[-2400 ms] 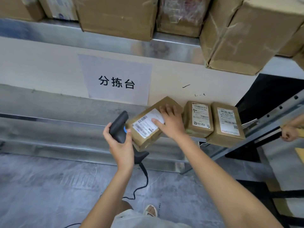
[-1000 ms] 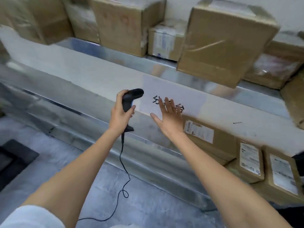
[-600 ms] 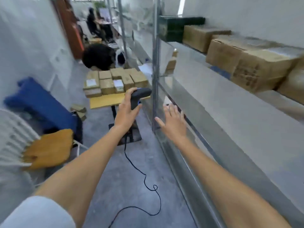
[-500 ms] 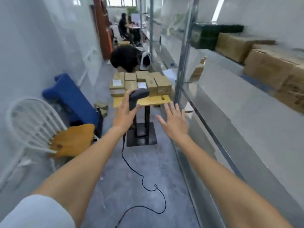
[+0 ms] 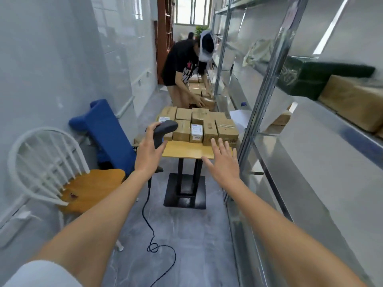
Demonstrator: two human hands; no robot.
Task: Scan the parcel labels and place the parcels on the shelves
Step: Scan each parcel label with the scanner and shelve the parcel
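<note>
Several brown cardboard parcels (image 5: pixel 199 126) with white labels stand packed together on a small wooden table (image 5: pixel 186 151) ahead of me. My left hand (image 5: pixel 148 154) grips a black handheld scanner (image 5: pixel 164 130), held up in front of the table, its cable trailing to the floor. My right hand (image 5: pixel 223 161) is stretched out towards the table with straight spread fingers and holds nothing. Metal shelves (image 5: pixel 310 154) run along my right, with a dark green box (image 5: pixel 315 76) and brown boxes (image 5: pixel 352 102) on a higher level.
A white chair (image 5: pixel 53 170) with a wooden seat and a blue seat (image 5: pixel 107 129) stand at the left wall. Another person (image 5: pixel 184 69) bends over parcels behind the table. The scanner cable (image 5: pixel 153 230) loops on the grey floor. The aisle is narrow.
I have turned from the shelf with the three scanned parcels to face down the aisle. My right hand let go of the parcel and now reaches out, with the table closer than before.
</note>
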